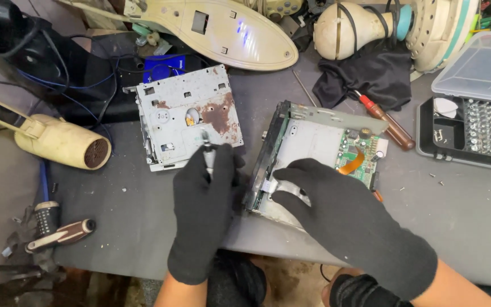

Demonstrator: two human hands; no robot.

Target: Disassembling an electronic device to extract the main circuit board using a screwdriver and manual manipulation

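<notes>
left hand [204,213]: closed around a screwdriver [206,143], tip on rusty plate [188,116] | right hand [342,219]: fingers spread flat on open chassis [313,139], centre frame

Both hands, left [203,219] and right [350,224], wear black knit gloves; forearms are bare.

Black gloves [336,216], rust-spotted grey metal plate [188,113], green circuit board [362,156]

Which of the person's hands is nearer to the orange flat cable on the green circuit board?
Right. The right hand rests on the open device just below-left of the orange cable; the left hand is farther left, by the rusty metal plate.
</notes>
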